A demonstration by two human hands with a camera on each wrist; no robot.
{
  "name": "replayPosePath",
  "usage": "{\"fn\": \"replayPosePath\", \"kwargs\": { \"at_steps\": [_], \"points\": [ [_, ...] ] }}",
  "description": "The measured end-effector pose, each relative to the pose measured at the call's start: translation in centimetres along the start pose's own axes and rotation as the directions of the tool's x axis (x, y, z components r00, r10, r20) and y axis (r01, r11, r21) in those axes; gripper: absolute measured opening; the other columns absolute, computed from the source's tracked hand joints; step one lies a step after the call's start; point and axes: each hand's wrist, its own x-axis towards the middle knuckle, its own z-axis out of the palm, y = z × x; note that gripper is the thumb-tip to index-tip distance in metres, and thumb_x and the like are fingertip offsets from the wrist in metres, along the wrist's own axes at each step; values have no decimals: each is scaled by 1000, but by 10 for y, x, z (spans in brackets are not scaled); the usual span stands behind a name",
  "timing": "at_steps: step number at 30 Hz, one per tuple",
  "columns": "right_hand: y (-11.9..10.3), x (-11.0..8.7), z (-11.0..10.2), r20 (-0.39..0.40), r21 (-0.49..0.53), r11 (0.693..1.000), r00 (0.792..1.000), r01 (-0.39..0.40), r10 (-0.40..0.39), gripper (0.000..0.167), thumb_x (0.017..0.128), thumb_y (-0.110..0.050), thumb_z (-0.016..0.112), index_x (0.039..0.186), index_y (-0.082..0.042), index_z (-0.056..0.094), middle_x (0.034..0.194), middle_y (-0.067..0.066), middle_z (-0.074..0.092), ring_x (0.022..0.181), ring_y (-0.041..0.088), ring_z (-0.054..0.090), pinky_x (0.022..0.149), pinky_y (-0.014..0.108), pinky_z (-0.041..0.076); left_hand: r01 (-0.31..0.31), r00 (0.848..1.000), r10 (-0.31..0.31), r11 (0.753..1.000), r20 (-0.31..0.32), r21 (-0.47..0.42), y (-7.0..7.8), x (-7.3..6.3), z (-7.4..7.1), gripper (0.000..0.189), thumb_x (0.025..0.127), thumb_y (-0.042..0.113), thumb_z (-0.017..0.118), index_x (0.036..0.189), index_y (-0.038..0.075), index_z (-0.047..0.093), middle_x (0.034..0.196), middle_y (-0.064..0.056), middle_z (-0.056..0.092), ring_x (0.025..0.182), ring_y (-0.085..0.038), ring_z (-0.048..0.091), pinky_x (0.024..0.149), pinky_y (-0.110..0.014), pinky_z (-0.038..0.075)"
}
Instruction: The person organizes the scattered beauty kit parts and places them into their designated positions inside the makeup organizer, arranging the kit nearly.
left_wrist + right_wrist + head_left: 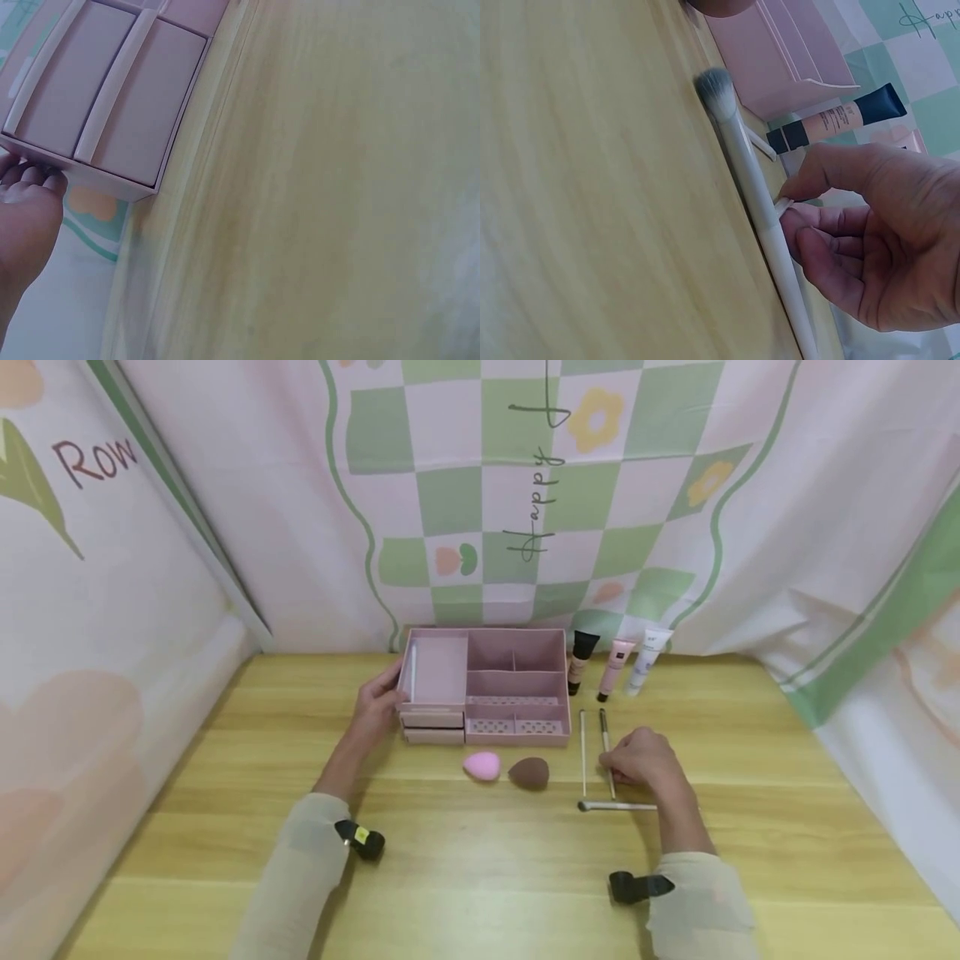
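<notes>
A pink desk organizer with open compartments and two drawers stands at the back of the table. My left hand touches its left side wall, fingers bent against it in the left wrist view. My right hand pinches the light handle of a slim makeup brush between thumb and forefinger, its dark head pointing away from me. Left of it lies another thin brush. A thicker brush with grey-white bristles lies crosswise in front, partly hidden by my right wrist in the head view.
Before the organizer lie a pink makeup sponge and a brown one. To its right are a black-capped beige tube, a pink tube and a white tube. A patterned curtain hangs behind the table.
</notes>
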Motion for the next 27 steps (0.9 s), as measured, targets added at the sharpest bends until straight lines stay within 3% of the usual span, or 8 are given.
{"fn": "replayPosePath", "kwargs": {
  "at_steps": [9, 16, 27],
  "points": [
    [3, -1, -3, 37, 92, 996, 999, -17, 13, 32, 86, -19, 70, 106, 6, 72, 75, 5, 73, 63, 10, 63, 59, 23, 56, -12, 1000, 12, 1000, 3, -5, -2, 0, 0, 69, 89, -13, 43, 155, -9, 24, 169, -22, 19, 158, -35, 18, 129, -43, 20],
    [2, -1, -7, 55, 174, 985, 998, -20, 11, 30, 86, -14, 69, 107, 8, 71, 73, 4, 73, 64, 11, 66, 61, 23, 60, -3, 1000, 3, 1000, 2, 4, -2, 0, -1, 70, 88, -14, 43, 155, -9, 23, 169, -22, 18, 158, -37, 18, 128, -42, 22],
    [1, -3, -15, 52, 233, 972, 997, 38, -52, 32, 86, -11, 65, 110, 10, 70, 73, 0, 73, 69, 10, 68, 66, 25, 63, -6, 1000, 6, 1000, 5, 10, -2, -1, 0, 70, 89, -11, 44, 155, -8, 23, 169, -21, 18, 159, -35, 17, 130, -45, 18]
  ]
}}
